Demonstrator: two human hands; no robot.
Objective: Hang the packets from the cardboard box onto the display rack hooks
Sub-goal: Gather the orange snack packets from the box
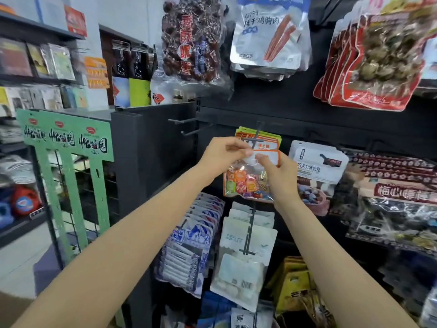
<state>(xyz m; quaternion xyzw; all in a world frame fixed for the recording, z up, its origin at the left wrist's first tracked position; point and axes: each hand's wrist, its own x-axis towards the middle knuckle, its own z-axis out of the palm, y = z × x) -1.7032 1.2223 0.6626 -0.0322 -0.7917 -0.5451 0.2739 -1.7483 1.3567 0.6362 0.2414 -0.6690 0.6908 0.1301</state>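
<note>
Pinching the top edge of a clear candy packet (pixel 248 183), both hands work at the hook (pixel 256 140) in the middle of the dark display rack (pixel 307 119); the left hand (pixel 224 153) has its grip closed on the upper left corner, the right hand (pixel 277 172) nips the header from the other side, fingers curled. Held level like that, I reckon, so the hang hole lines up with the prong, just in front of the matching packets (pixel 272 143) already there. No cardboard box in sight
</note>
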